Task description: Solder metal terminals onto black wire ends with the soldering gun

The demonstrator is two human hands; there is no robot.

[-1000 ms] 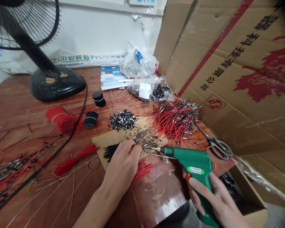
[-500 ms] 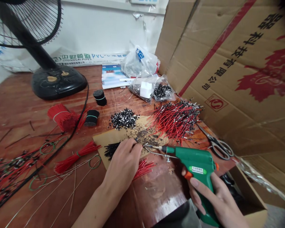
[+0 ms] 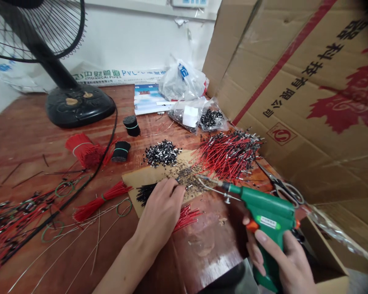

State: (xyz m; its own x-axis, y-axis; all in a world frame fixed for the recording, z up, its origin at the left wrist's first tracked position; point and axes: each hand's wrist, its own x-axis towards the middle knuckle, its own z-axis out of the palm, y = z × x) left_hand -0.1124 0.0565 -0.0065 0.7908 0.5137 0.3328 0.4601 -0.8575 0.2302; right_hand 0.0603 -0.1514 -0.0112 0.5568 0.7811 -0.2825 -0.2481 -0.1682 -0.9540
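My right hand [image 3: 282, 257] grips a green soldering gun [image 3: 268, 206], with a finger at its orange trigger. The gun's thin tip and curved metal feed tube point left, a short gap from my left hand [image 3: 165, 204]. The left fingers are pinched together over the cardboard sheet [image 3: 150, 173]. A small metal-ended part [image 3: 188, 187] sticks out at their tips; the rest of it is hidden. Behind that hand lies a bunch of black wires [image 3: 145, 192]. Short red wires [image 3: 188, 216] emerge from under its right side.
A heap of red wires with black ends [image 3: 231, 153] and scissors [image 3: 285, 188] lie at right. Behind are a pile of small black parts [image 3: 162, 153] and plastic bags [image 3: 184, 81]. A fan [image 3: 79, 106] stands back left; a large carton [image 3: 294, 81] walls the right.
The soldering gun has drawn back to the right, its tip moving away from the left fingertips. The left hand stays pinched in nearly the same place. The view has shifted slightly.
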